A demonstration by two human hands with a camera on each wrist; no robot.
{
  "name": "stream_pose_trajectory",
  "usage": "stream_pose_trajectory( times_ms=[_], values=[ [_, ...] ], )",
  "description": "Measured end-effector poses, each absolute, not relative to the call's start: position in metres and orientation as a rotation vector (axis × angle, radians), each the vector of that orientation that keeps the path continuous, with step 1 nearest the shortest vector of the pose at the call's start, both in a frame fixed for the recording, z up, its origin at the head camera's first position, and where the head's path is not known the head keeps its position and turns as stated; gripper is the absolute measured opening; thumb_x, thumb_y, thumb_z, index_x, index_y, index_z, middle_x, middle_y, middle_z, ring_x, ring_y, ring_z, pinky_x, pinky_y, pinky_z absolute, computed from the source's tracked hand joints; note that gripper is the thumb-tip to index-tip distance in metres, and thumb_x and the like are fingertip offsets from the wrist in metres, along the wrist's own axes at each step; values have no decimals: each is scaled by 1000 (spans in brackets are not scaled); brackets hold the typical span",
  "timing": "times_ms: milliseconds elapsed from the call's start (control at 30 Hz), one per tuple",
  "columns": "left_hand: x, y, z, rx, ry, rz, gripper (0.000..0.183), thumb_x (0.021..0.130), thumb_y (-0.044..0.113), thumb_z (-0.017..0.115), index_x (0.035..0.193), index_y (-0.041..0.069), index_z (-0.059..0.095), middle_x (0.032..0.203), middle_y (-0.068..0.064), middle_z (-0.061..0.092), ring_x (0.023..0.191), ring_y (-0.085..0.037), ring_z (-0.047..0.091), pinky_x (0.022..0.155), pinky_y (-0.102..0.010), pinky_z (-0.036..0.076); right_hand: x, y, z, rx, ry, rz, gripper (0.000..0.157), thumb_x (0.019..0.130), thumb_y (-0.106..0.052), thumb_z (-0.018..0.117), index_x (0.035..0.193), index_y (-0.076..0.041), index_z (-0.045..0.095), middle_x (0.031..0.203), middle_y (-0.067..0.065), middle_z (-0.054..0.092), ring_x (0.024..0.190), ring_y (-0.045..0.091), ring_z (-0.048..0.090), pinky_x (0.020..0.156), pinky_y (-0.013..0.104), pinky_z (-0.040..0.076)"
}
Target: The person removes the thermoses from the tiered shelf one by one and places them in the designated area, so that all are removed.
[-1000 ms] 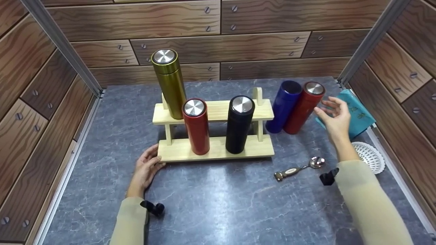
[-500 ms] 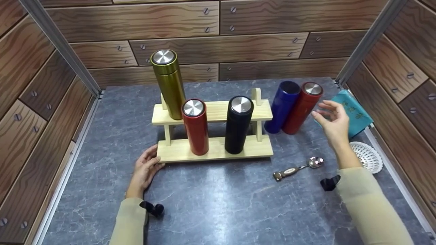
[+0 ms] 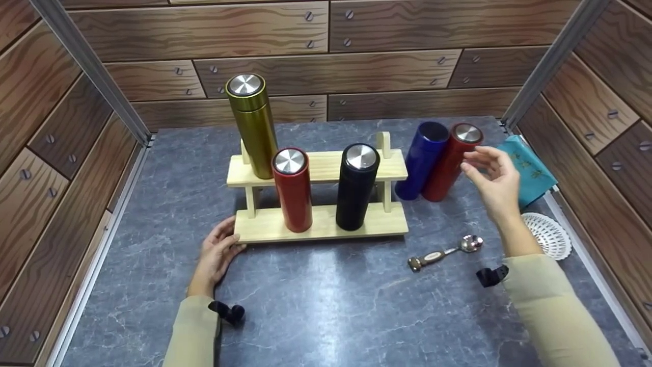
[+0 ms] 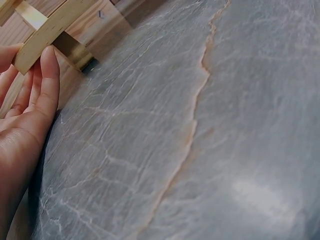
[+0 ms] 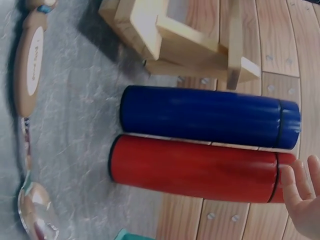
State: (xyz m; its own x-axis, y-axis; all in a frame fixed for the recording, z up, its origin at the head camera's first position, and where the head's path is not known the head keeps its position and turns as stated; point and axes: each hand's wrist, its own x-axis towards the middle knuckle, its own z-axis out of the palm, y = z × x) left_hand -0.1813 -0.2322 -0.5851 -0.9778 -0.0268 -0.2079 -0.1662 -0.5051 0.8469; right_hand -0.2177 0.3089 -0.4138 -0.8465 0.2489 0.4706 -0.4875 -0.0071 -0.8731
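The left hand (image 3: 216, 252) pinches the near left corner of a pale wooden two-tier shelf (image 3: 323, 220) bearing a gold bottle (image 3: 255, 135), a glossy red bottle (image 3: 294, 196) and a black bottle (image 3: 357, 191). Rightward stand a blue bottle (image 3: 423, 160), a spoon (image 3: 434, 256) lying nearer, its oval label illegible, and a silver-topped second red bottle (image 3: 444, 171) upright on the table (image 3: 305, 295). Fingers loosely bent, the right hand (image 3: 496, 188) is at its cap, contact unclear; a teal packet (image 3: 532, 168) bears unreadable gold markings.

The place looks like a small staged booth, with plank-printed panels (image 3: 265, 30) and metal corner posts (image 3: 95, 71) enclosing a grey marbled tabletop (image 3: 326, 300).
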Motion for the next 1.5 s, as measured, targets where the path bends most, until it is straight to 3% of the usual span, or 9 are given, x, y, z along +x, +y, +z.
stream_pose_trajectory(
  times_ms=[700, 1033, 1500],
  values=[
    [-181, -232, -585, -270, 1518, 2646, 54, 85, -7, 58, 135, 4, 42, 129, -13, 45, 93, -21, 57, 71, -34, 52, -201, 266, -383, 522, -1788, 1994, 38, 78, 15, 64, 114, 12, 52, 101, 24, 63, 91, 25, 61, 79, 24, 50],
    [-181, -232, -586, -262, 1514, 2664, 54, 85, -9, 57, 135, 3, 42, 125, -14, 47, 89, -21, 58, 70, -33, 52, -200, 240, -367, 585, -1867, 1904, 42, 79, 10, 66, 116, 15, 47, 103, 31, 59, 93, 33, 60, 80, 30, 51],
    [-180, -233, -586, -273, 1536, 2641, 55, 85, -6, 60, 136, 5, 42, 128, -13, 45, 93, -21, 58, 71, -33, 52, -206, 202, -343, 645, -1903, 1940, 43, 78, 11, 67, 117, 8, 50, 107, 28, 58, 98, 35, 57, 82, 33, 50]
  ],
)
